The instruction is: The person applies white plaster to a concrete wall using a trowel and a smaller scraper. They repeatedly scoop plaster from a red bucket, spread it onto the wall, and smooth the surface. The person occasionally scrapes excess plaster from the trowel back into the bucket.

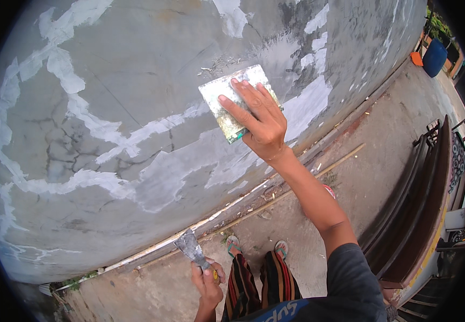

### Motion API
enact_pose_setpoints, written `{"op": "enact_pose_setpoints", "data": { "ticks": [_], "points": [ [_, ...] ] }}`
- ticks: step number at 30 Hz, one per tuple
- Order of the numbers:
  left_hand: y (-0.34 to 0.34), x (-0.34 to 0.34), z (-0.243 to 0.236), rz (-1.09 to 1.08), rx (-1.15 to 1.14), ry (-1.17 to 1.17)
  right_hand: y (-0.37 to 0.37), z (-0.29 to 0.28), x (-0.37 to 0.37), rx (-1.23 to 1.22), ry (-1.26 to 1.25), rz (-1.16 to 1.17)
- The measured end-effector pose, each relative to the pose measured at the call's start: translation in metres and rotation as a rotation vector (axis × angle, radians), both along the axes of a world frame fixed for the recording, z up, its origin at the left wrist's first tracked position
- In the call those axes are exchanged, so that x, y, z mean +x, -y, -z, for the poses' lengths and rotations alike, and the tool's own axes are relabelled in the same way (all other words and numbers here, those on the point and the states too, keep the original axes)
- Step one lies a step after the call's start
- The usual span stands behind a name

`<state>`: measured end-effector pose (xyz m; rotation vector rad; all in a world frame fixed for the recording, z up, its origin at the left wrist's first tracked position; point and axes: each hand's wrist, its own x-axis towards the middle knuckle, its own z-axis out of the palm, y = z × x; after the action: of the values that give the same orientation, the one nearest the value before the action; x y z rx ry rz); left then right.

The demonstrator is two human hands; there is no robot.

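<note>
My right hand [259,118] is pressed over a flat square sanding pad [231,97], whitened with dust and green at its lower edge. Its fingers are spread across the back of the pad, which lies against the grey wall [114,80]. Streaks of pale filler [160,177] run over cracks in the wall around the pad. Lower down, my left hand [209,287] grips a putty knife [190,246] with a smeared metal blade and a bit of yellow on its handle. The blade points up toward the wall, apart from the pad.
A pale pole [318,170] lies on the concrete ground [307,236] along the wall's foot, among small debris. My sandalled feet [281,248] stand close by. A dark wooden bench [409,209] stands to the right. At the far right is a blue barrel [434,57].
</note>
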<state>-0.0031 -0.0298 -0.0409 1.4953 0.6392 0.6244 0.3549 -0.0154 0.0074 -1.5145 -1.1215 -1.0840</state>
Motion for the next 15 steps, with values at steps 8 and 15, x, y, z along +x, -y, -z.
{"op": "enact_pose_setpoints", "data": {
  "ticks": [8, 15],
  "points": [
    [-0.002, 0.002, 0.005, -0.007, -0.025, -0.021, -0.024, 0.002, -0.014, -0.007, -0.192, 0.041],
    [-0.02, 0.014, -0.012, 0.051, -0.006, 0.041, 0.017, -0.017, -0.019, 0.044, -0.409, -0.07]
  ]
}}
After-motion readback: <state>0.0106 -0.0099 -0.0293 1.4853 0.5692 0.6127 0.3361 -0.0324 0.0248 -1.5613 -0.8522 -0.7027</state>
